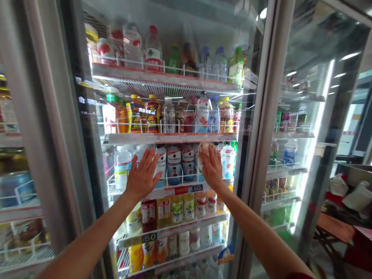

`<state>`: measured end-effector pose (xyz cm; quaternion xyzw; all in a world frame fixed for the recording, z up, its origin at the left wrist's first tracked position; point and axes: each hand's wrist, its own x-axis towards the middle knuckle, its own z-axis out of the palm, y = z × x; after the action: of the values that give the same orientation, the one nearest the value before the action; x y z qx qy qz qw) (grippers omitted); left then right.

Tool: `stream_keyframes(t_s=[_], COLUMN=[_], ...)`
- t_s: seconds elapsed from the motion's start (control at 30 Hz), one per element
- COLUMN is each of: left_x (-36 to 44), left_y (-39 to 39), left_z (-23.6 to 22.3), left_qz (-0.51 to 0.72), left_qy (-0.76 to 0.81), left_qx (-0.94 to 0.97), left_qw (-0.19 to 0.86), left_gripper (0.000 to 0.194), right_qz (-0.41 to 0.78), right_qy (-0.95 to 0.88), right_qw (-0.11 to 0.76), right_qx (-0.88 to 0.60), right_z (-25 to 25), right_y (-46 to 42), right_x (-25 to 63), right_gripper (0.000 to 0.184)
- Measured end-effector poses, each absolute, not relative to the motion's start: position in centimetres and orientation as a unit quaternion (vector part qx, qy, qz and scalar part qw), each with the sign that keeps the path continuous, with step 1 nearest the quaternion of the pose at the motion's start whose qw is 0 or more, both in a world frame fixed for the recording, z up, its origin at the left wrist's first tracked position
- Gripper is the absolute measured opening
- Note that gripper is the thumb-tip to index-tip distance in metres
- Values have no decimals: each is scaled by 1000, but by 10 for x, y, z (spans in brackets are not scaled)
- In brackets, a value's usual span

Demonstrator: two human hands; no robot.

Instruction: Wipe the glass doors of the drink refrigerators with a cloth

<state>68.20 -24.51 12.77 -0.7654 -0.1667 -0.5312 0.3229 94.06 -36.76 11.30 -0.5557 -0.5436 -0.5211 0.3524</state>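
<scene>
My left hand (143,174) is raised against the glass door (180,23) of a drinks fridge, palm forward and fingers stretched out, holding nothing. To its right, my right hand (212,166) presses a pale crumpled cloth (205,147) to the same pane, with its fingers over the cloth. Through the glass, behind both hands, stand dark-labelled bottles (174,164) on a wire-fronted shelf. A white-capped bottle (121,166) shows left of my left hand.
Several shelves of bottles fill the fridge, among them an upper shelf (162,75). Metal door frames (263,128) run up both sides of the pane. Another glass door (314,116) stands at the right, near a brown stool seat (335,226) and plastic bags (338,185).
</scene>
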Motion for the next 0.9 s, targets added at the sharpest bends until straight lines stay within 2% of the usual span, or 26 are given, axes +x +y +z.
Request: stream_keyframes(t_s=[0.07, 0.13, 0.27, 0.33, 0.4, 0.5, 0.57, 0.63, 0.77, 0.83, 0.9], left_x=[687, 689, 689, 689, 689, 689, 690, 691, 689, 680, 665], left_y=[-243, -239, -234, -233, -233, -232, -232, -233, -238, -240, -238], left_z=[122, 116, 111, 111, 112, 112, 112, 112, 114, 116, 118], left_qz=[-525, -524, -529, -528, -531, -534, -536, -539, -530, -522, -525], left_qy=[-174, -178, -189, -191, -186, -180, -176, -175, -171, -156, -141], left_qx=[-767, -764, -764, -768, -764, -754, -751, -750, -763, -775, -776], left_qw=[326, 330, 317, 308, 315, 338, 344, 340, 328, 321, 320], left_gripper=[72, 72, 72, 73, 73, 72, 72, 72, 69, 69, 71], right_qz=[-523, -524, -543, -542, -541, -539, -541, -546, -546, -534, -510], right_qy=[-599, -611, -446, -404, -401, -405, -414, -408, -357, -427, -567], right_qw=[300, 283, 424, 454, 454, 442, 431, 441, 497, 449, 335], right_qx=[-527, -522, -571, -580, -584, -592, -591, -583, -572, -575, -554], right_z=[66, 51, 128, 154, 134, 58, 39, 69, 171, 168, 128], right_y=[-384, -397, -404, -404, -406, -411, -414, -412, -382, -364, -353], right_x=[958, 982, 1029, 1039, 1038, 1028, 1026, 1028, 998, 960, 918], right_gripper=[66, 65, 58, 57, 59, 61, 61, 58, 54, 57, 60])
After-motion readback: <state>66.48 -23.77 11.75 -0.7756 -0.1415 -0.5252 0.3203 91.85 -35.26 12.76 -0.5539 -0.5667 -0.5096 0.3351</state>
